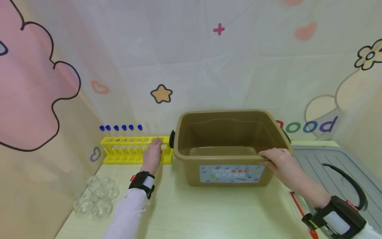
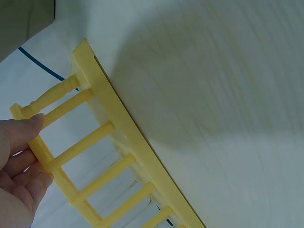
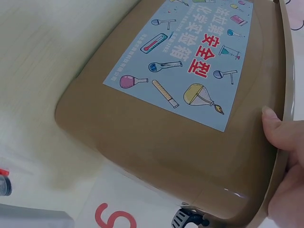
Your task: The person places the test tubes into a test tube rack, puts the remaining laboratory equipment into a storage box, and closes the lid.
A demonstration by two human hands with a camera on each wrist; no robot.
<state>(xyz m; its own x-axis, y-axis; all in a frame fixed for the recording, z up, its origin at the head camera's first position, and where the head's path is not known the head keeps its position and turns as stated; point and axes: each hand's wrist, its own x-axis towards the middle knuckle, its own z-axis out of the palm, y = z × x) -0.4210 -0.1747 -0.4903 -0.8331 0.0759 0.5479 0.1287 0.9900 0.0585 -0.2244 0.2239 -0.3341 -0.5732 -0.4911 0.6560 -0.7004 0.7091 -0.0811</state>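
Observation:
A yellow test tube rack (image 1: 122, 162) stands against the back wall, holding several clear tubes with blue caps (image 1: 124, 127). My left hand (image 1: 152, 156) pinches the rack's top rail near its right end; the left wrist view shows thumb and fingers on the rack's rail (image 2: 63, 179). Just right of it is a brown plastic storage bin (image 1: 191, 172), upright, with nothing visible inside. With my right hand (image 1: 279, 161) I grip its front rim near the right corner. In the right wrist view the thumb (image 3: 273, 126) presses the outer side under the rim, beside a printed label (image 3: 190, 61).
Several clear glass vessels (image 1: 102, 212) cluster at the table's left edge. A grey ridged lid (image 1: 316, 156) with a black handle (image 1: 352, 182) lies on the right. Near my right wrist is a red, slender item (image 1: 296, 202), partly covered. A printed cloth hangs behind.

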